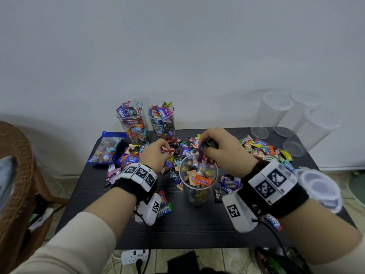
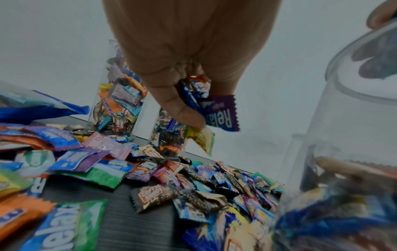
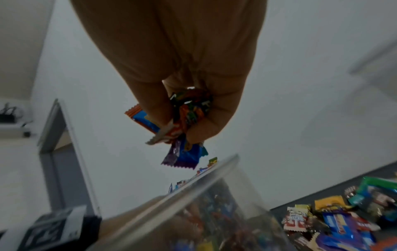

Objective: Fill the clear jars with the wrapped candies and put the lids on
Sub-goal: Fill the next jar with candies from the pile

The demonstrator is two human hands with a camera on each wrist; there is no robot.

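A clear jar [image 1: 198,181], roughly half full of wrapped candies, stands mid-table between my hands. My right hand [image 1: 214,148] hovers over its far rim and grips a bunch of candies [image 3: 189,112], with purple and blue wrappers [image 3: 182,157] dangling toward the opening [image 3: 193,183]. My left hand [image 1: 158,152] is left of the jar, above the loose candy pile [image 2: 193,183], and pinches several candies, among them a purple Relaxa one [image 2: 221,115]. Two filled, lidless jars [image 1: 133,122] [image 1: 163,121] stand at the back.
Several empty clear jars [image 1: 276,113] with lids on stand at the back right, and a stack of lids [image 1: 320,186] lies at the right edge. A blue candy bag [image 1: 107,147] lies back left. A wicker chair [image 1: 15,175] flanks the black table [image 1: 177,230].
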